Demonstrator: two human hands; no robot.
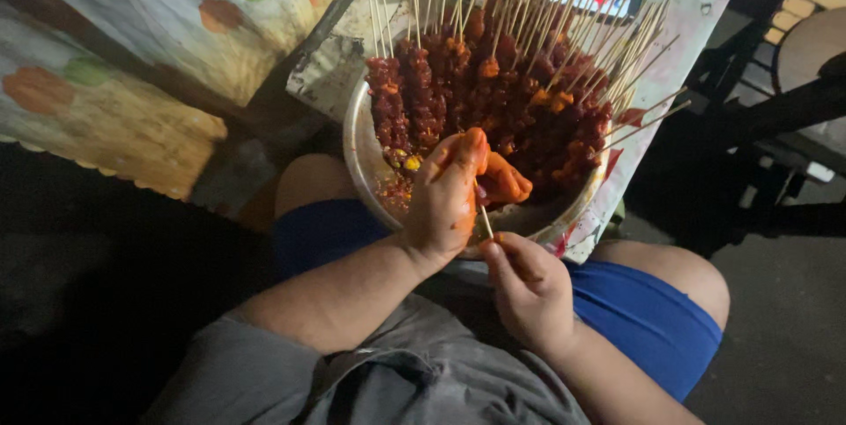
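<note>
Head view: left hand [449,196] is curled over the near rim of the metal bowl [357,138], fingers closed round an orange marinated meat piece [504,182]. Right hand [529,288] sits just below the rim, pinching the lower end of a bamboo skewer [485,220], tip aimed up into that piece.

The bowl rests on the person's lap, against the table's near edge, and is packed with loaded skewers [493,81] fanning toward the far rim.

Risks, as I judge them:
- Skewer point runs straight toward the left palm; a hard push through soft meat could jab it.
- Marinade-slick fingers: the piece may slip off into the bowl or onto the blue shorts [652,310].
- Bowl looks poorly supported; a knee shift could tip it.
- Patterned tablecloth [132,46] is close, so drips could stain it.
</note>
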